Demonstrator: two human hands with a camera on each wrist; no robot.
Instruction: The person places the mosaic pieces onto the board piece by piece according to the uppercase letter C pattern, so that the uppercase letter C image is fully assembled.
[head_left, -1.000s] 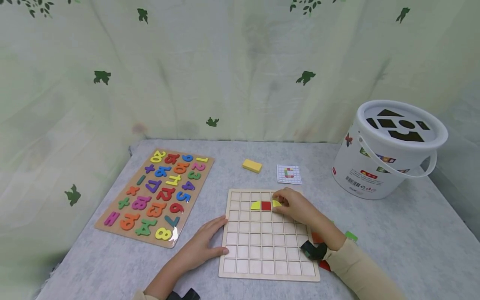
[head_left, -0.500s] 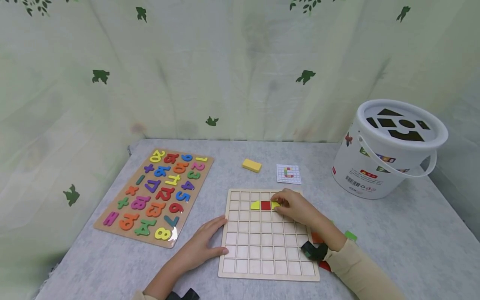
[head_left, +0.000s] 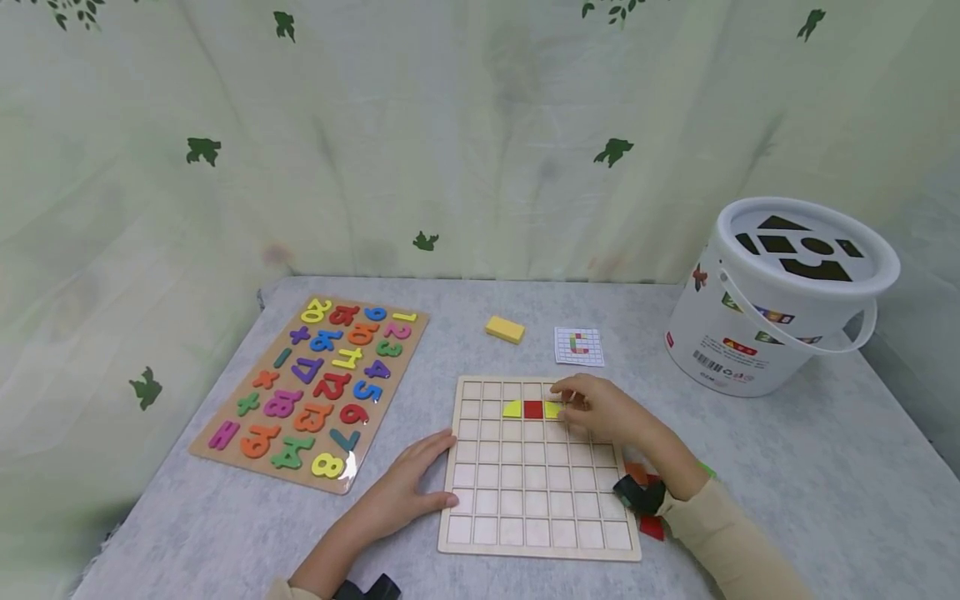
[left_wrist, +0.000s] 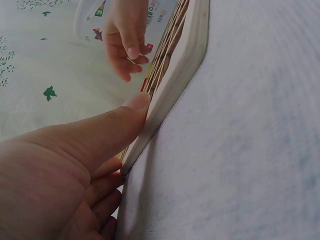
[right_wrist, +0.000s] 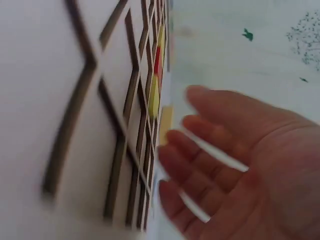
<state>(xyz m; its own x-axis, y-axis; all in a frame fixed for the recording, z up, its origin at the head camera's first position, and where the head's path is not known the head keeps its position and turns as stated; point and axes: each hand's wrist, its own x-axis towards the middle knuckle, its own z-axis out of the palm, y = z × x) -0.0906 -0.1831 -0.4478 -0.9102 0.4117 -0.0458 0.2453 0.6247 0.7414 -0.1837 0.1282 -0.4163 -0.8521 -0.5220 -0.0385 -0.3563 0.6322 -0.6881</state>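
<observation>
A wooden grid board lies flat on the table. In its second row from the far edge sit a yellow tile with one curved corner, a red square tile and a second yellow tile, side by side. My right hand hovers just right of that second yellow tile, holding nothing; the right wrist view shows its fingers loosely bent and apart from the tile. My left hand rests along the board's left edge, thumb and fingertips touching the side; in the left wrist view, the thumb lies against the rim.
Loose red tiles and an orange tile lie under my right forearm. Behind the board are a pattern card and a yellow block. A number puzzle lies left; a white bucket stands at the back right.
My right hand has let go of the right yellow tile and drawn slightly to the right, its fingers spreading. The tile stays beside the red one. My left hand keeps its place.
</observation>
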